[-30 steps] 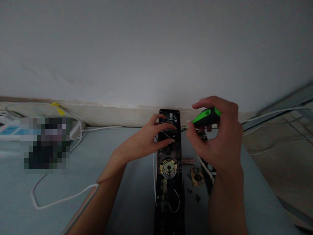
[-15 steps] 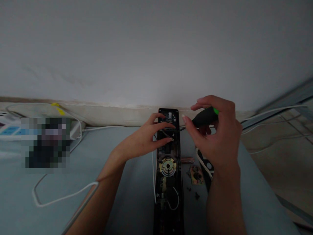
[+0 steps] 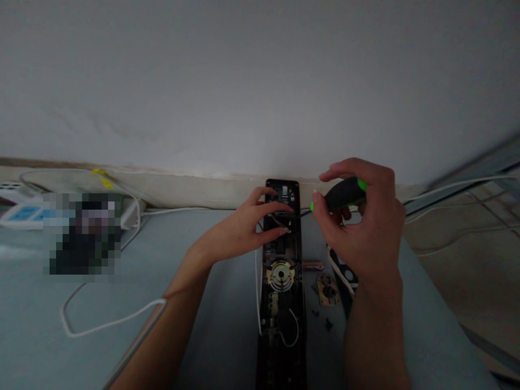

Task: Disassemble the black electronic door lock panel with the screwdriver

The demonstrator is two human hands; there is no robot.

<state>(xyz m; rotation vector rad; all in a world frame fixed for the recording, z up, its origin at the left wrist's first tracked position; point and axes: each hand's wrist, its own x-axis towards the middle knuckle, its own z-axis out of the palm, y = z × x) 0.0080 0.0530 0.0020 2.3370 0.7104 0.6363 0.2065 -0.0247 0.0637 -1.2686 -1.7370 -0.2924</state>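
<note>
A long black housing [image 3: 281, 249] with its inner parts exposed, which looks like the inside of an electronic door lock, lies lengthwise in front of me. My left hand [image 3: 244, 222] reaches in from the left and rests its thumb and spread fingers on the circuit board [image 3: 285, 192] at the far end. My right hand [image 3: 361, 227] grips a black and green screwdriver [image 3: 343, 194]. Its shaft points left, to the board between my left thumb and index finger; the exact tip is hard to make out. Nearer me in the housing sits a round metal part [image 3: 281, 275].
Right of the housing lie a metal plate [image 3: 328, 290], small dark screws [image 3: 329, 324] and a reddish cylinder [image 3: 313, 265]. A white power strip [image 3: 20, 214] and a blurred dark object [image 3: 85, 233] are at left. White cable [image 3: 109, 325] loops across the cloth-like surface, with the wall behind.
The view has shifted slightly. My right thumb has moved a little along the screwdriver, so its green collar now shows. The left hand keeps its place on the board.
</note>
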